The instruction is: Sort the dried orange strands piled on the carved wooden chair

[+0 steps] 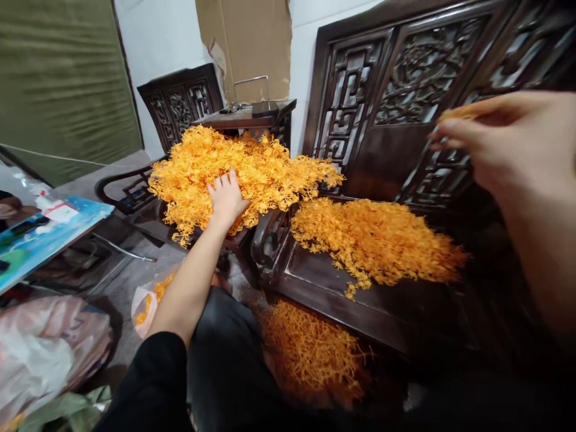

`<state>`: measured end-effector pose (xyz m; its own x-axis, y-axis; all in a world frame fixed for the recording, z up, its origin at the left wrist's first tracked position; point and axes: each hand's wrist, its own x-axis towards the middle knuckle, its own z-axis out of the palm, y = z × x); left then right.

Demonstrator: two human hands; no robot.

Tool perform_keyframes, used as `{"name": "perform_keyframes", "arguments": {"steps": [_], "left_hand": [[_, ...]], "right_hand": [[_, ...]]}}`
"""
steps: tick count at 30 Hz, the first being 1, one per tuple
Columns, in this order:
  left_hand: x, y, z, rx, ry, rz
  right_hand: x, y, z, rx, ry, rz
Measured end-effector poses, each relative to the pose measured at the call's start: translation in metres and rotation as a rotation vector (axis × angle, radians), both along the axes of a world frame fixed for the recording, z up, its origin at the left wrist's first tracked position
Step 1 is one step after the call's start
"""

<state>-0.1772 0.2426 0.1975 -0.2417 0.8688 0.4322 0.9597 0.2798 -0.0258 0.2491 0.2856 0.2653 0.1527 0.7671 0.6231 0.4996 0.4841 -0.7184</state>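
A large heap of bright orange, curly artificial-flower pieces (265, 162) rises from a dark wooden side table. My left hand (226, 197) rests on the front of this heap with its fingers spread. Out to the right, my right hand (499, 135) is raised in front of the carved bench back, fingers pinched. A small orange piece (456, 113) shows at its fingertips, blurred by motion. Below and between the hands, a second orange pile (382, 240) lies along the bench seat (315, 276).
More orange strands (315, 345) are heaped low in front of the bench. A pink bag (146, 312) with orange bits stands on the floor. At left are a blue-topped table (85, 210) and a large plastic bag (54, 342). Carved chair (180, 105) and cardboard (252, 48) stand behind.
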Motion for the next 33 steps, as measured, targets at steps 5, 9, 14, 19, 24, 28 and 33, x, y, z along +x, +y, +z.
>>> {"name": "perform_keyframes", "arguments": {"steps": [5,9,14,19,24,28,33], "left_hand": [[0.008,-0.011,0.006,0.019,0.043,-0.005],[0.004,-0.022,0.014,0.037,0.016,-0.059],[-0.007,-0.022,0.016,0.09,-0.12,-0.174],[-0.011,-0.015,0.022,0.161,-0.287,-0.316],[-0.007,-0.03,0.041,0.272,-0.304,-0.492],[-0.012,-0.035,0.039,0.295,-0.293,-0.429],[-0.021,-0.026,0.017,0.263,-0.312,-0.217]], "right_hand": [[-0.019,0.024,-0.062,-0.503,-0.544,0.161],[-0.034,0.052,-0.124,-0.443,-0.81,-0.049],[-0.088,0.033,-0.104,0.151,-0.691,-0.022],[-0.196,-0.005,-0.039,0.552,-0.777,0.543],[-0.272,0.011,-0.025,0.353,-0.62,0.609],[-0.284,0.041,-0.015,0.217,-0.466,0.557],[-0.265,0.052,0.016,0.17,-0.081,0.43]]}}
